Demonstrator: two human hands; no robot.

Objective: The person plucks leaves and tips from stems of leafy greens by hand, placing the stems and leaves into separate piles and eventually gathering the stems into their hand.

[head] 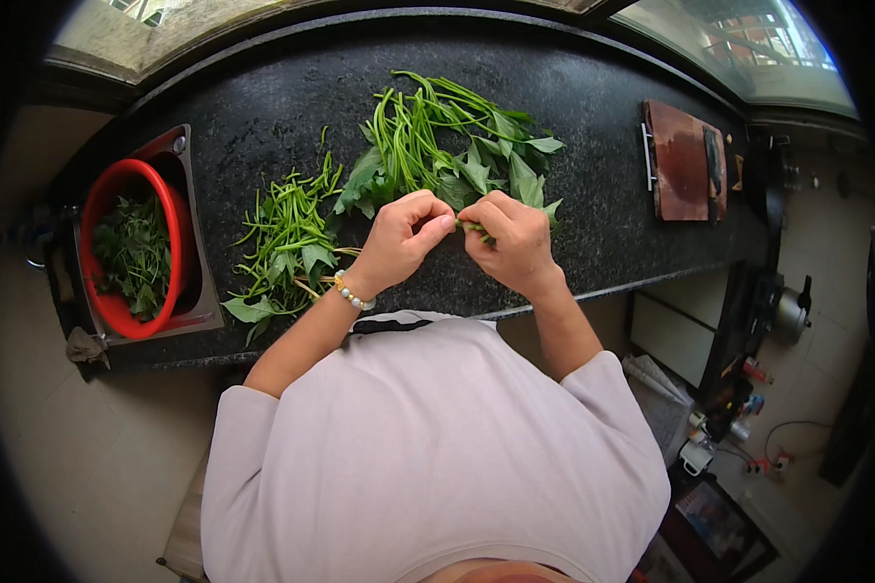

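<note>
Both hands meet over the black speckled countertop, close to its front edge. My right hand (509,237) has its fingers curled round a short bit of green stem (474,227). Thumb and forefinger of my left hand (408,229) come together at the tip of that stem; whether they pinch it is too small to tell. Just beyond the hands lies a bundle of long-stemmed leafy greens (408,138), leaves towards the right. A looser heap of short stems and some leaves (292,226) lies beside my left forearm, which wears a beaded bracelet (351,290).
At the left, a red plastic basin (179,248) holding leafy greens sits in a steel sink (208,291). A brown cutting board (678,164) with a dark knife (713,171) lies on the right of the countertop (590,109). Windows border the far side. A metal pot (791,315) stands farther right.
</note>
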